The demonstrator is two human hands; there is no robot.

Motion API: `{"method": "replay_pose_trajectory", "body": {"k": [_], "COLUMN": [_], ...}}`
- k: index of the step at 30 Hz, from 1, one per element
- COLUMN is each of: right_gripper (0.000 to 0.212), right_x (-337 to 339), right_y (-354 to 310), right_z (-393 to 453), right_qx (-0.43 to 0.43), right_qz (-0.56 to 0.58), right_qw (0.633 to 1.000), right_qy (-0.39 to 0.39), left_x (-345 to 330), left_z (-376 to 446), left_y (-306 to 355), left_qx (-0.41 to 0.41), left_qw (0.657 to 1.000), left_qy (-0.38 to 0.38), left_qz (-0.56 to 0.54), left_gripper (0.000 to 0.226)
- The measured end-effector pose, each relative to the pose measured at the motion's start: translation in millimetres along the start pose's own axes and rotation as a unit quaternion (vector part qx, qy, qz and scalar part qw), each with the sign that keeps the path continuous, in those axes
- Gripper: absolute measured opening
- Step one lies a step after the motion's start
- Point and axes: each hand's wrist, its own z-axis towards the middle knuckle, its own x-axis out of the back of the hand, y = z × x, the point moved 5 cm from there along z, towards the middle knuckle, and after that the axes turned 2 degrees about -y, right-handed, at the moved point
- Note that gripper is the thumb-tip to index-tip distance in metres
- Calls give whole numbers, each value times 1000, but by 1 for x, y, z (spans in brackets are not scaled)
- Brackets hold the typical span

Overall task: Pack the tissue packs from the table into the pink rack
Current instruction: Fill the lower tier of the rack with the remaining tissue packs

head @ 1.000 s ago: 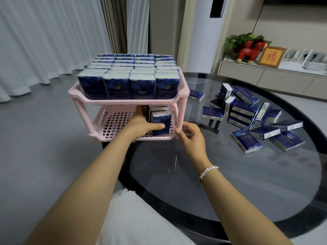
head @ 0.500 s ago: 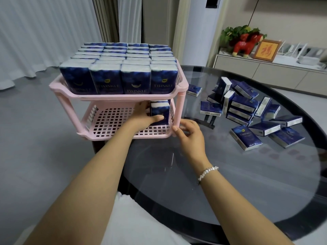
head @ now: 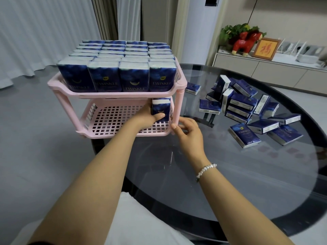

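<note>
Left hand (head: 147, 115) grips a tissue pack (head: 160, 109), upright in the lower shelf's right front corner of the pink rack (head: 113, 93). Right hand (head: 188, 132) pinches the rack's front right leg. Top shelf packed full; loose packs (head: 245, 110) lie on the glass table (head: 230, 174).

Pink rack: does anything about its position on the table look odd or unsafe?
Yes. The pink rack sits at the round glass table's edge, and its left part seems to overhang the floor. With the top shelf full, it may tip.
</note>
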Motion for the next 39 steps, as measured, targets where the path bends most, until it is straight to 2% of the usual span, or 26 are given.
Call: {"method": "replay_pose_trajectory", "body": {"k": [21,33,36,39], "right_gripper": [22,24,23,21], "right_x": [1,23,46,76], "right_y": [2,-12,-12,-10], "right_z": [-1,-18,-27,-36], "right_qx": [1,-31,-29,4], "right_qz": [15,28,-6,-89], "right_qw": [1000,999,999,994], "right_qy": [-3,-4,23,61], "left_x": [2,-3,-12,-32], "left_z": [-17,-95,-109,-114], "left_y": [0,20,33,46], "left_qx": [-15,-22,-34,-49], "left_qw": [998,975,975,978], "left_qy": [27,213,209,175], "left_qz": [-47,-60,-75,-102], "left_gripper": [73,39,29,19]}}
